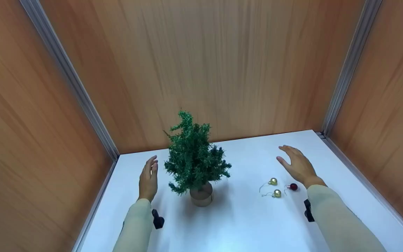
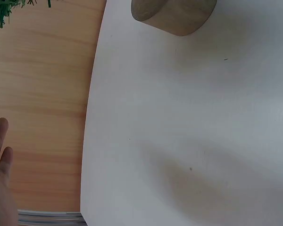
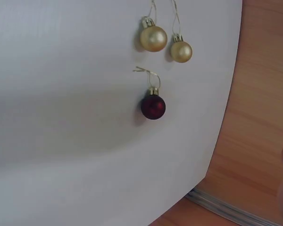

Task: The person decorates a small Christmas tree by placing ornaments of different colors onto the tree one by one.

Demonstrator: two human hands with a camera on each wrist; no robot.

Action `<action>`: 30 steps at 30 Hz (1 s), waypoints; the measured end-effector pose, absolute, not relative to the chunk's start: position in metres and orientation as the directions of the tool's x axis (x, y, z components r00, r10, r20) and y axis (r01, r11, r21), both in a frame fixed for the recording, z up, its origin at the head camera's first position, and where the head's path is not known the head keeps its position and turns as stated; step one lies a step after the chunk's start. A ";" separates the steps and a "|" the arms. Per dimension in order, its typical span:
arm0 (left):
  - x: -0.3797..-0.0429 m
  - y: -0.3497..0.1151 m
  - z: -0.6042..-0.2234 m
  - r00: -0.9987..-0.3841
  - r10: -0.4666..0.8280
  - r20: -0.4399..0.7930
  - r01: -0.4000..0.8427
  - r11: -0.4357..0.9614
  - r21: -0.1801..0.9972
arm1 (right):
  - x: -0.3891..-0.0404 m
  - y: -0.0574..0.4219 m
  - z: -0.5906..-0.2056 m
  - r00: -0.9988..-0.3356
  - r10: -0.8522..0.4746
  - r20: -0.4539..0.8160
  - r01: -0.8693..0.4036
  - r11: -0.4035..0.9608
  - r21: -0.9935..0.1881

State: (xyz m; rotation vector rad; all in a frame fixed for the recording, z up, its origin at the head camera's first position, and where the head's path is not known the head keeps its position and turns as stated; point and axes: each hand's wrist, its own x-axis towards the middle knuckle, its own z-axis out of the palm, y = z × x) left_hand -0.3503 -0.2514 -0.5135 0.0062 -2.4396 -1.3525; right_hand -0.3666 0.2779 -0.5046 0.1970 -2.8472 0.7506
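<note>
A small green artificial Christmas tree [image 1: 196,157] stands upright on a round wooden base [image 1: 201,196]. To its left my left hand [image 1: 148,180] is held with fingers extended, apart from the branches and holding nothing. My right hand [image 1: 299,167] hovers over the right side of the table, fingers spread and thumb out. Near that wrist lie two gold bauble ornaments [image 3: 153,38] and one dark red bauble [image 3: 153,107], each with a thin string loop. In the left wrist view, only part of the wooden base and a few branch tips show.
The white table [image 1: 243,224] carries all these things. A wood-grain back panel [image 1: 222,70] rises behind it, with similar side panels at left and right. Grey metal posts [image 1: 72,80] stand in the corners. Each wrist wears a small black device [image 1: 157,219].
</note>
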 end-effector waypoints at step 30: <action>-0.303 -0.198 -0.504 -0.801 -0.280 0.529 0.451 0.298 0.841 | -0.338 0.271 -0.569 -0.968 -0.022 0.249 -0.167 0.795 -0.583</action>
